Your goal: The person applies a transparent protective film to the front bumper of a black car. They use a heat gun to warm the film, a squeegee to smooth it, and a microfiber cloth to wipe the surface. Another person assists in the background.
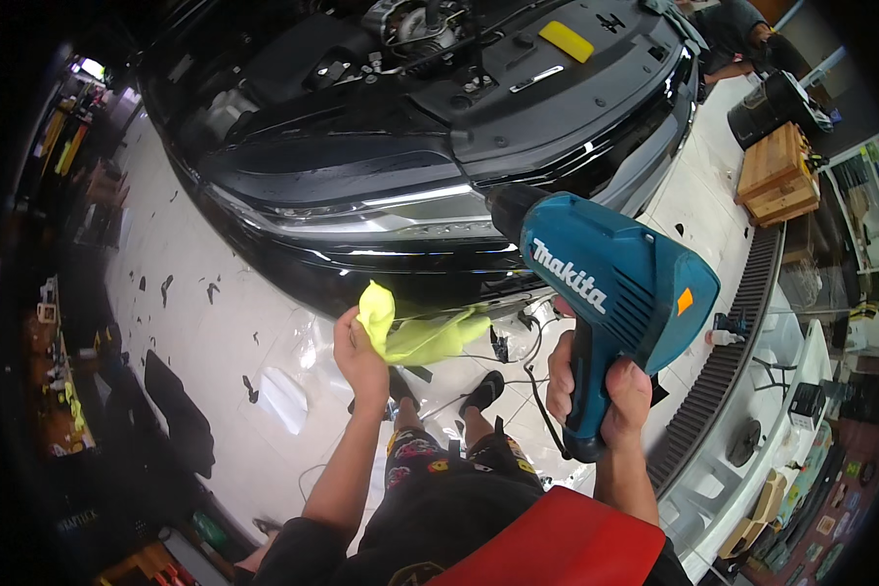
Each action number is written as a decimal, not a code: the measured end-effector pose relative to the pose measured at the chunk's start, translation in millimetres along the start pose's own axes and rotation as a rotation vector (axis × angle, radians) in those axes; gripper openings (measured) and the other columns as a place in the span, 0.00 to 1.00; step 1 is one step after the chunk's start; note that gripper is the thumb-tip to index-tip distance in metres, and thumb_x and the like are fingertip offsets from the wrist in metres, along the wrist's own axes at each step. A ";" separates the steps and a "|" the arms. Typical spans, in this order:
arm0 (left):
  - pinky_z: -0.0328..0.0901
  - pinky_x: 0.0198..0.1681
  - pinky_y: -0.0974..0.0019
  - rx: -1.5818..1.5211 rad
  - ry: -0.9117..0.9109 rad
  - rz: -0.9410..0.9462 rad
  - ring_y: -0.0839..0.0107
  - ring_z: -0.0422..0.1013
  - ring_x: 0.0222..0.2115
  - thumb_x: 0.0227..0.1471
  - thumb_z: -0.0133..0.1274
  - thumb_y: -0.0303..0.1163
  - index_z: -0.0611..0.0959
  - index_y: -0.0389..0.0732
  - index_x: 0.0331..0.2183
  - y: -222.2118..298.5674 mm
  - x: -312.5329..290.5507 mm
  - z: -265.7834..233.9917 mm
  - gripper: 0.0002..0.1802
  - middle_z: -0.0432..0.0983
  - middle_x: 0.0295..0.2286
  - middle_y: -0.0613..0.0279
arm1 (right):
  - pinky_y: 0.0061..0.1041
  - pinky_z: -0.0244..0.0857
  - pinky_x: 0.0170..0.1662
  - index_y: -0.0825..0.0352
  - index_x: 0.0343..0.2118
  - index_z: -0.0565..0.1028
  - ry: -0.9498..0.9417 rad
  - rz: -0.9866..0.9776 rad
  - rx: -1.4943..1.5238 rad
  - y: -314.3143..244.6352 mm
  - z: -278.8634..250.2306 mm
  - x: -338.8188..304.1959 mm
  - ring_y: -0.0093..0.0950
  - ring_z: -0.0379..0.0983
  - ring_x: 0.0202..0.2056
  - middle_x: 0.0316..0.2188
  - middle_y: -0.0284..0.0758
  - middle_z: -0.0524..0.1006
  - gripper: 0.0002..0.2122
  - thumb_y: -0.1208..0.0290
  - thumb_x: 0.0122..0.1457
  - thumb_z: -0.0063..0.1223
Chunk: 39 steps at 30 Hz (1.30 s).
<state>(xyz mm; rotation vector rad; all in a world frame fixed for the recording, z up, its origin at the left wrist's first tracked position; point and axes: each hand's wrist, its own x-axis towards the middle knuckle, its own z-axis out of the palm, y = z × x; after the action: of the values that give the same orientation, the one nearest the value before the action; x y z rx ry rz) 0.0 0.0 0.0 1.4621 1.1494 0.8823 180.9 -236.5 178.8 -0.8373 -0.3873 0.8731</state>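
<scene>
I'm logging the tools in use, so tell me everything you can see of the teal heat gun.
The heat gun has a teal, plastic-looking body with white lettering, slotted side vents, an orange diamond mark near the rear and a dark nozzle. The right hand grips its black-and-teal handle, nozzle toward the left, overlapping the car's headlight in view; contact can't be judged. A dark cord seems to leave the handle's base. Whether it's running doesn't show.

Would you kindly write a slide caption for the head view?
Heat gun in right hand, yellow cloth in left hand, near the headlight of a black car.
</scene>
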 end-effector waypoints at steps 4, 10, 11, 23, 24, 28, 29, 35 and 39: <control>0.65 0.45 0.67 -0.016 -0.036 -0.294 0.74 0.69 0.40 0.63 0.56 0.41 0.78 0.35 0.41 9.2 -8.4 -10.9 0.17 0.75 0.39 0.58 | 0.24 0.66 0.24 0.77 0.61 0.59 -0.004 -0.038 0.018 -2.4 -1.9 4.7 0.27 0.71 0.22 0.30 0.45 0.71 0.34 0.52 0.64 0.53; 0.67 0.31 0.71 -0.427 -0.193 -0.570 0.79 0.71 0.27 0.66 0.52 0.37 0.80 0.39 0.34 74.5 -45.4 3.1 0.12 0.77 0.28 0.66 | 0.25 0.68 0.19 0.83 0.64 0.54 0.137 -0.040 0.191 -10.9 -4.1 -28.4 0.26 0.67 0.20 0.26 0.41 0.67 0.39 0.62 0.55 0.54; 0.66 0.33 0.73 -0.454 -0.130 -0.440 0.79 0.71 0.29 0.67 0.51 0.37 0.79 0.38 0.33 84.0 -44.6 13.0 0.13 0.77 0.30 0.68 | 0.25 0.69 0.19 0.83 0.65 0.54 0.166 -0.082 0.177 -13.9 -9.1 -40.8 0.26 0.67 0.20 0.26 0.40 0.67 0.39 0.62 0.55 0.53; 0.62 0.47 0.53 0.767 -0.291 1.067 0.56 0.68 0.45 0.55 0.58 0.35 0.77 0.39 0.36 130.0 23.8 187.3 0.11 0.71 0.56 0.60 | 0.24 0.67 0.17 0.81 0.65 0.53 0.560 -0.217 0.103 -29.3 -95.9 -165.6 0.26 0.68 0.22 0.28 0.39 0.66 0.34 0.63 0.62 0.50; 0.61 0.46 0.54 0.791 -0.300 1.095 0.57 0.69 0.44 0.55 0.58 0.36 0.78 0.39 0.36 129.2 27.9 186.7 0.11 0.72 0.56 0.61 | 0.24 0.67 0.17 0.81 0.65 0.53 0.566 -0.220 0.099 -28.9 -97.3 -168.0 0.26 0.68 0.22 0.27 0.38 0.66 0.34 0.63 0.63 0.49; 0.60 0.45 0.56 0.891 -0.325 1.152 0.60 0.69 0.43 0.56 0.56 0.38 0.78 0.41 0.37 125.6 40.1 163.4 0.12 0.72 0.56 0.66 | 0.23 0.66 0.17 0.81 0.65 0.53 0.556 -0.208 0.108 -27.8 -96.8 -162.8 0.25 0.67 0.22 0.27 0.38 0.66 0.34 0.62 0.63 0.50; 0.60 0.45 0.56 0.912 -0.331 1.160 0.60 0.69 0.43 0.56 0.56 0.38 0.78 0.41 0.37 124.9 43.1 156.5 0.11 0.72 0.56 0.66 | 0.23 0.66 0.17 0.81 0.65 0.53 0.542 -0.196 0.112 -28.4 -96.6 -159.9 0.25 0.67 0.22 0.27 0.38 0.66 0.35 0.62 0.63 0.50; 0.58 0.44 0.57 1.039 -0.262 1.163 0.62 0.68 0.44 0.56 0.56 0.38 0.78 0.42 0.37 129.4 37.1 141.0 0.11 0.73 0.55 0.66 | 0.21 0.65 0.17 0.80 0.65 0.55 0.461 -0.152 0.029 -36.0 -93.7 -141.5 0.22 0.65 0.21 0.27 0.37 0.65 0.35 0.59 0.63 0.50; 0.58 0.44 0.56 1.270 -0.223 1.125 0.62 0.68 0.45 0.56 0.56 0.36 0.78 0.42 0.37 145.6 21.7 147.6 0.10 0.74 0.54 0.63 | 0.24 0.68 0.18 0.81 0.64 0.54 0.420 -0.165 0.089 -38.6 -89.3 -137.1 0.26 0.68 0.21 0.26 0.39 0.67 0.37 0.61 0.61 0.56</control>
<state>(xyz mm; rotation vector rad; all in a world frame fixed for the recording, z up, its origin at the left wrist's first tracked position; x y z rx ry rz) 174.4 -21.4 112.2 3.3198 0.5760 0.5823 172.8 -402.9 156.4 -0.8682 -0.0474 0.5387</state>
